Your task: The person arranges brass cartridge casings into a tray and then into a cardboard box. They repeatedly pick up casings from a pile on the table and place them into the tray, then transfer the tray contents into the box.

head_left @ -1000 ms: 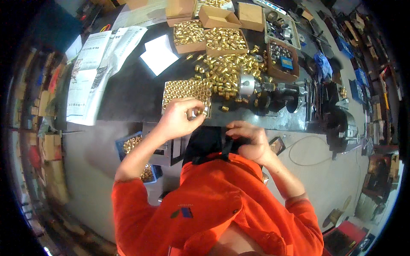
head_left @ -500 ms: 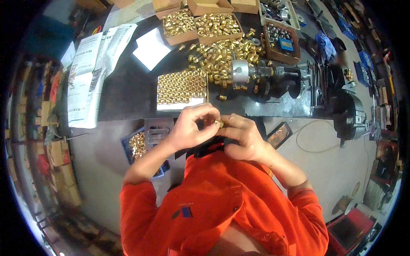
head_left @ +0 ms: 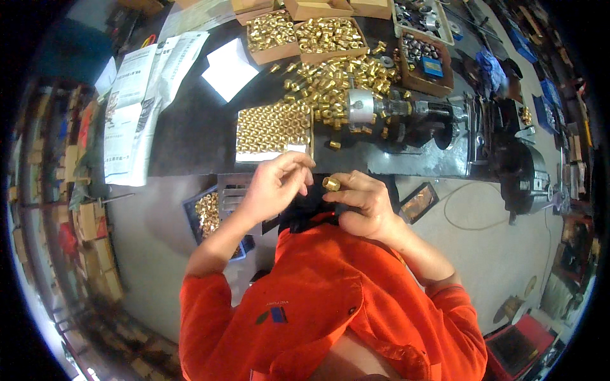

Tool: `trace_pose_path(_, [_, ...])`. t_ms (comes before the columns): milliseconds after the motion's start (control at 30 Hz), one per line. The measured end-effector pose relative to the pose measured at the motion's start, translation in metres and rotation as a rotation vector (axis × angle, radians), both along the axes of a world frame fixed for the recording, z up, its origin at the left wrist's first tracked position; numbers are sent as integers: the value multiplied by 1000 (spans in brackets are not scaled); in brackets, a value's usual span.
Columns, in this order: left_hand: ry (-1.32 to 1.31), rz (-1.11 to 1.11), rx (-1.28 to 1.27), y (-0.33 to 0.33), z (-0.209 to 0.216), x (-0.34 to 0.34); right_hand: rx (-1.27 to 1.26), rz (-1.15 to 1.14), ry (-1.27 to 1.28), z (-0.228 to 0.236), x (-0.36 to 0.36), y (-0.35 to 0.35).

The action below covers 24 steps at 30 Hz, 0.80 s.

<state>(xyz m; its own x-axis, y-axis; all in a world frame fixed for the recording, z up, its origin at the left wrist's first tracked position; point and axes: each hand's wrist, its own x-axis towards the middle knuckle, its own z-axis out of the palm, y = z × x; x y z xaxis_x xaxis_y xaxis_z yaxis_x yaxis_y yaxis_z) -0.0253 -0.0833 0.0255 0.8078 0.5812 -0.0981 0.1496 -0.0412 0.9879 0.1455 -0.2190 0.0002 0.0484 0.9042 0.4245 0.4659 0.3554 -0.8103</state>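
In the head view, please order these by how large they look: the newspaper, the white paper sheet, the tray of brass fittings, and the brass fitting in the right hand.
1. Newspaper
2. Tray of brass fittings
3. White paper sheet, looking slightly smaller than the tray, so this order is unsure
4. Brass fitting held in the right hand

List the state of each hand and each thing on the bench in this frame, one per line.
Left hand: raised, fingers curled, no part seen in it.
Right hand: pinching a brass fitting at its fingertips.
Tray of brass fittings: nearly full, fittings upright in rows, one white corner bare.
Loose brass fittings: scattered in a heap.
Two cardboard boxes: open, filled with fittings.
Bench machine: on the bench, untouched.
Papers: lying flat.
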Motion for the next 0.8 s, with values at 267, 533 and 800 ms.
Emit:
trace_pose_path(267, [14, -68, 431, -17, 8, 1, -10, 66, 12, -3, -5, 3])
trace_pose_path(533, [62, -10, 486, -7, 2, -5, -102, 68, 5, -6, -12, 5])
trace_pose_path(800, [250, 118, 959, 21, -18, -2, -144, 82, -14, -15, -4, 1])
